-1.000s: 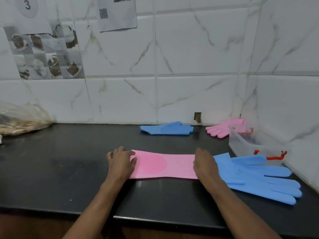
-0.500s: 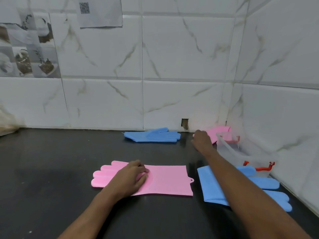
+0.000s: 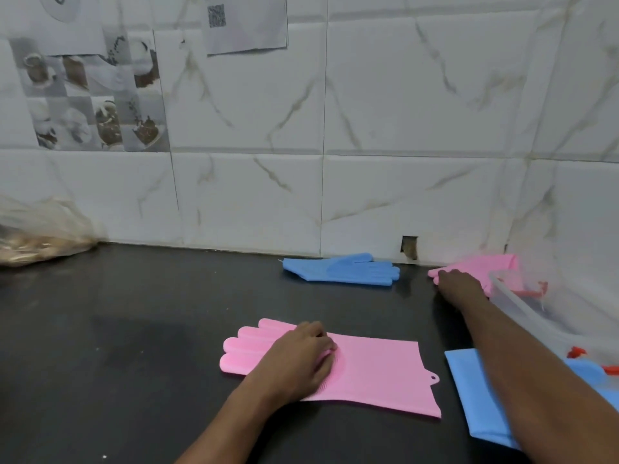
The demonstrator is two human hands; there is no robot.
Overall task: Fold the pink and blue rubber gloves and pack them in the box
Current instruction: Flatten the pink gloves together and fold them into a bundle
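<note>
Pink rubber glove [image 3: 375, 373] flat near front edge of bench [image 3: 134, 329]. Left hand [image 3: 301, 356] rests on it, fingers relaxed, pinning it without gripping. Right hand [image 3: 459, 284] on second pink glove [image 3: 495, 266] at back right corner beside clear box [image 3: 512, 303]; cannot tell if its fingers pinch. Blue glove [image 3: 338, 268] at back edge; second blue glove [image 3: 469, 390] by right edge. Rubber likely light, floppy, grippy, springs out of fold. Take by cuff and press the crease.

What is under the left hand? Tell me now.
The left hand rests on the near pink glove, flat on the black counter. The glove's palm beneath the hand is covered and cannot be seen.
</note>
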